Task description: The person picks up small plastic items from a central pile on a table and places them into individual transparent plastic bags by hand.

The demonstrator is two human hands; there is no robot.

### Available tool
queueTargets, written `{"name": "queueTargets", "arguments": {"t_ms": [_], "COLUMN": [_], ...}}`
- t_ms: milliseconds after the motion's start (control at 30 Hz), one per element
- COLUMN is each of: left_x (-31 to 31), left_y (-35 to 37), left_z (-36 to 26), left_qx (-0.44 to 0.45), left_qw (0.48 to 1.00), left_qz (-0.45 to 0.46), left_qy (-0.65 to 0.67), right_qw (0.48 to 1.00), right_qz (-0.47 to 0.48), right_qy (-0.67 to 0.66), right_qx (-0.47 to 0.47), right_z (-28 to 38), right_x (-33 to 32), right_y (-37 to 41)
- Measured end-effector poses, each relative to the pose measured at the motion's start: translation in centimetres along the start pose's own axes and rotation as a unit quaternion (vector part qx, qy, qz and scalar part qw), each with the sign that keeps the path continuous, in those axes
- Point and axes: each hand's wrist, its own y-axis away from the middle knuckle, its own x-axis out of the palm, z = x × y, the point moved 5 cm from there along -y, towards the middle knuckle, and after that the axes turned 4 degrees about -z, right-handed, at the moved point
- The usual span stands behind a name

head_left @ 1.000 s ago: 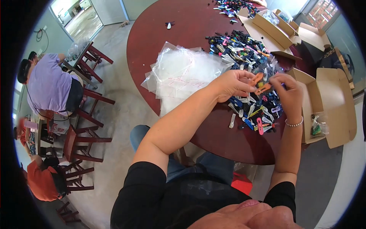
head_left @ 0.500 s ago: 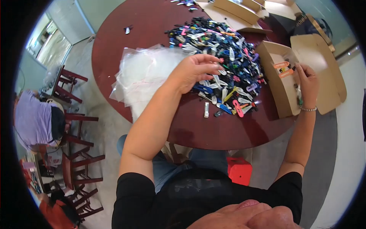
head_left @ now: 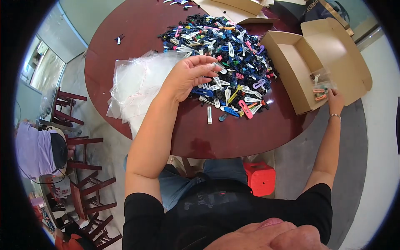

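My left hand (head_left: 186, 78) hovers over the near left side of a large pile of hair clips (head_left: 233, 54). Its fingers are loosely curled with gaps between them, and I see nothing held in them. At the right, my right hand (head_left: 336, 100) is closed on the edge of a small clear plastic bag (head_left: 326, 79) holding orange and other hair clips. The bag is in the near end of an open cardboard box (head_left: 287, 68), by its right wall; the fingertips are partly hidden.
Clear empty bags (head_left: 139, 83) lie stacked left of the pile on the round dark red table (head_left: 200, 141). One pale clip (head_left: 209, 115) lies apart near the front. More cardboard (head_left: 246, 8) is at the back. A red stool (head_left: 260, 179) stands below; another person (head_left: 39, 143) sits at the left.
My right hand has moved lower along the box with the bag, toward its near end. My left hand stays over the pile. The whole view has shifted somewhat.
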Motion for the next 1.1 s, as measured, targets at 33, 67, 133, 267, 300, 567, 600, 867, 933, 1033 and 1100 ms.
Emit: {"name": "queueTargets", "arguments": {"t_ms": [33,67,133,267,300,567,600,867,933,1033,1100], "left_x": [0.0,0.0,0.0,0.2,0.3,-2.2,-2.6,-7.4,-8.4,-8.9,-8.7], "left_y": [0.0,0.1,0.1,0.2,0.3,0.6,0.7,3.1,2.7,2.6,2.7], "left_z": [0.0,0.0,-0.1,-0.4,-0.6,-2.9,-3.1,-6.7,-6.1,-6.0,-6.0], "left_qx": [0.001,0.001,-0.001,0.003,0.010,0.142,0.187,0.347,0.323,0.319,0.316], "left_qw": [1.000,1.000,1.000,1.000,1.000,0.976,0.965,0.864,0.859,0.854,0.851], "left_qz": [0.001,0.002,0.000,0.003,0.000,-0.160,-0.178,-0.333,-0.352,-0.365,-0.372], "left_qy": [0.001,0.001,0.002,-0.015,-0.026,0.047,0.045,0.148,0.186,0.187,0.192], "right_qw": [1.000,1.000,1.000,0.998,0.995,0.955,0.927,0.705,0.714,0.733,0.758], "right_qz": [0.001,0.005,0.011,-0.010,-0.040,-0.041,-0.047,0.118,0.118,0.116,0.080], "right_qy": [0.000,0.007,0.014,0.047,0.047,-0.175,-0.183,-0.345,-0.339,-0.322,-0.295], "right_qx": [0.000,0.000,-0.001,-0.037,-0.081,-0.235,-0.323,-0.608,-0.602,-0.588,-0.576], "right_z": [-0.1,-0.2,-0.3,-1.1,-0.8,20.2,24.1,45.3,47.3,49.6,50.4], "right_x": [0.1,0.2,0.4,0.5,0.9,-3.1,-4.0,-3.1,-1.1,0.3,1.0], "right_y": [0.2,0.3,0.4,-0.4,-0.8,5.3,7.3,22.4,22.6,22.3,22.2]}}
